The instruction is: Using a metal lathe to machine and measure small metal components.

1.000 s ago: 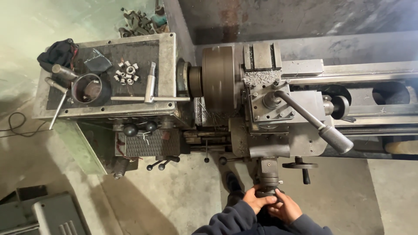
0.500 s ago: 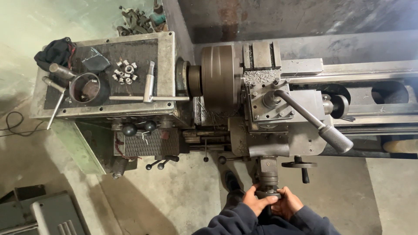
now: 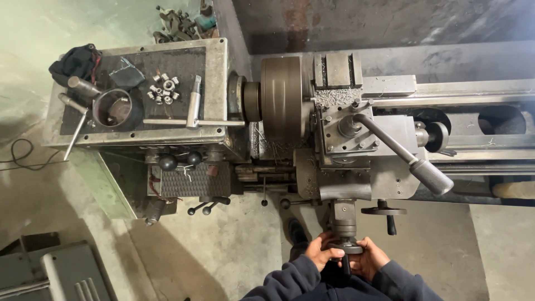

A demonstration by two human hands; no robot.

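The cross-slide handwheel [image 3: 346, 247] is gripped from both sides at the bottom centre of the head view, at the near end of a short stepped shaft [image 3: 344, 217] that projects from the lathe carriage [image 3: 356, 167] toward the person; its long axis is thus pointed straight at the body, square to the bed [image 3: 473, 89]; the left hand [image 3: 320, 253] is curled over the wheel's left rim with fingers [image 3: 334, 252] wrapped closed on it, and the right hand [image 3: 370, 259] is closed on the right rim, so both are equally near, 1 to each side; a small dark crank handle [image 3: 345, 265] is seen hanging between the 2 hands, below the wheel; the wheel is shown as a dark, worn metal disc, largely hidden by the hands; the chuck [image 3: 281, 106] lies well apart, further up.
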